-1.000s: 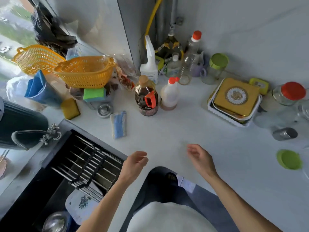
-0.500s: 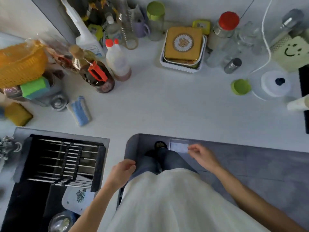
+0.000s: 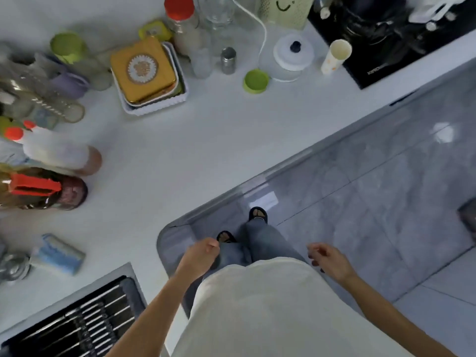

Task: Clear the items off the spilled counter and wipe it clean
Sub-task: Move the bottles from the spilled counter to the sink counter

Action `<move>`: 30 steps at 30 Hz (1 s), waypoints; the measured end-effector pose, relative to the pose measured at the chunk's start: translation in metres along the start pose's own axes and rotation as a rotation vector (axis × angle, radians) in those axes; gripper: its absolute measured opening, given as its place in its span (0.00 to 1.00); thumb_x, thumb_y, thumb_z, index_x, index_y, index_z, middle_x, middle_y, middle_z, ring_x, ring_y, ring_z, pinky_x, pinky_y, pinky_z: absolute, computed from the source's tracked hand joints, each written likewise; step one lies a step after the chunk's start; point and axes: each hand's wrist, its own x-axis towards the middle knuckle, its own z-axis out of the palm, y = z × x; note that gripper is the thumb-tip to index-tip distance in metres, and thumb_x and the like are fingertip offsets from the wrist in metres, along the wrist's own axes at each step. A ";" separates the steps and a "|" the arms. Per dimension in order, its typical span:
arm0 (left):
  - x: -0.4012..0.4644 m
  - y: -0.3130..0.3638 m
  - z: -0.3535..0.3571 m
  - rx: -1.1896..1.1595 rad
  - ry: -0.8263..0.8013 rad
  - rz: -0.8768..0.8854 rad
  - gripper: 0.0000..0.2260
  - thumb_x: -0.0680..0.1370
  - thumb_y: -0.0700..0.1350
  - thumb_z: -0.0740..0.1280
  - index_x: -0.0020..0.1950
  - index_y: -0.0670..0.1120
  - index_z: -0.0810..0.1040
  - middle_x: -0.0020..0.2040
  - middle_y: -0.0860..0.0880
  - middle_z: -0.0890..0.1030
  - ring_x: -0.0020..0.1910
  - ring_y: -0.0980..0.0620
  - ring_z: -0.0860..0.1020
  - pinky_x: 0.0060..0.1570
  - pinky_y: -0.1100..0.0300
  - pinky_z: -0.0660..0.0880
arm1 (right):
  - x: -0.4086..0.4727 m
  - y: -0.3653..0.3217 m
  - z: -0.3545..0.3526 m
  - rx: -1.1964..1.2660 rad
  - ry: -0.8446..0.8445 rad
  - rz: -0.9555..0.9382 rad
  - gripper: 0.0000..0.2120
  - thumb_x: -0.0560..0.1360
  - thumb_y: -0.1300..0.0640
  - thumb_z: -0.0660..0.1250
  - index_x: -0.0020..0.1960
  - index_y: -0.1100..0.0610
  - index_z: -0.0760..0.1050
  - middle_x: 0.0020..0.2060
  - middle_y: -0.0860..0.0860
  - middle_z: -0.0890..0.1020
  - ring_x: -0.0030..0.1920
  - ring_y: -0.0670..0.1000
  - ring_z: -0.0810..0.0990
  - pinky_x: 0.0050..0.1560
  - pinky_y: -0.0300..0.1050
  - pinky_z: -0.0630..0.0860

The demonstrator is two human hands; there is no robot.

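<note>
1. Both hands have dropped back from the counter's edge since a second ago and the view has swung right, bringing the black cooktop (image 3: 401,39) into sight and pushing the sink (image 3: 77,325) to the lower left corner.
2. Nearest, the left hand (image 3: 199,256) hangs by the hip with its fingers loosely curled on nothing; the right hand (image 3: 325,258) is out over the floor, fingers slack and a little apart, also empty. By my reading the person is walking along the counter, with no clearing begun.
3. A blue scrub sponge (image 3: 58,255) lies flat on the white counter (image 3: 206,155) just beside the sink, probably kept there for washing up.
4. Farther left, a dark sauce bottle with a red handle (image 3: 43,190) and a white squeeze bottle with an orange cap (image 3: 56,150) smear into streaks from blur.
5. Against the back wall sit a yellow tin in a white tray (image 3: 144,69), a red-lidded jar (image 3: 181,19), a small metal shaker (image 3: 228,59), a loose green lid (image 3: 255,81), a white appliance lid (image 3: 292,56) and a paper cup (image 3: 334,57) tipped at the cooktop's edge.
6. No spill can be made out on the counter; glare and blur may hide it, and the left cluster is cut off.
</note>
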 end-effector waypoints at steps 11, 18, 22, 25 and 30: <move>0.059 0.199 0.033 0.182 -0.169 0.263 0.10 0.84 0.51 0.61 0.56 0.55 0.82 0.52 0.53 0.84 0.54 0.50 0.82 0.52 0.57 0.74 | -0.015 0.151 -0.034 0.407 0.141 0.362 0.07 0.82 0.60 0.67 0.50 0.60 0.83 0.39 0.54 0.85 0.37 0.52 0.79 0.37 0.41 0.74; 0.091 0.274 0.074 0.381 -0.201 0.287 0.08 0.83 0.41 0.65 0.52 0.47 0.84 0.50 0.47 0.86 0.52 0.45 0.84 0.59 0.48 0.80 | 0.021 0.170 -0.112 0.557 0.221 0.373 0.06 0.82 0.61 0.65 0.52 0.58 0.81 0.48 0.58 0.86 0.40 0.53 0.82 0.41 0.42 0.75; 0.097 0.297 0.084 0.510 -0.197 0.255 0.10 0.84 0.40 0.63 0.49 0.44 0.84 0.48 0.44 0.86 0.52 0.41 0.84 0.57 0.49 0.80 | 0.049 0.163 -0.170 0.677 0.295 0.324 0.08 0.83 0.59 0.63 0.57 0.56 0.81 0.50 0.55 0.85 0.43 0.53 0.83 0.44 0.45 0.76; 0.105 0.317 0.088 0.562 -0.207 0.210 0.10 0.83 0.39 0.66 0.45 0.50 0.83 0.47 0.45 0.86 0.51 0.43 0.84 0.56 0.53 0.78 | 0.072 0.154 -0.213 0.757 0.354 0.278 0.08 0.83 0.57 0.64 0.58 0.55 0.81 0.50 0.54 0.85 0.46 0.55 0.84 0.45 0.46 0.78; 0.132 0.364 0.090 0.651 -0.239 0.131 0.07 0.82 0.42 0.68 0.51 0.48 0.85 0.48 0.47 0.87 0.51 0.45 0.85 0.54 0.54 0.79 | 0.102 0.148 -0.280 0.864 0.432 0.253 0.08 0.82 0.55 0.65 0.57 0.51 0.82 0.49 0.50 0.86 0.49 0.53 0.86 0.45 0.42 0.79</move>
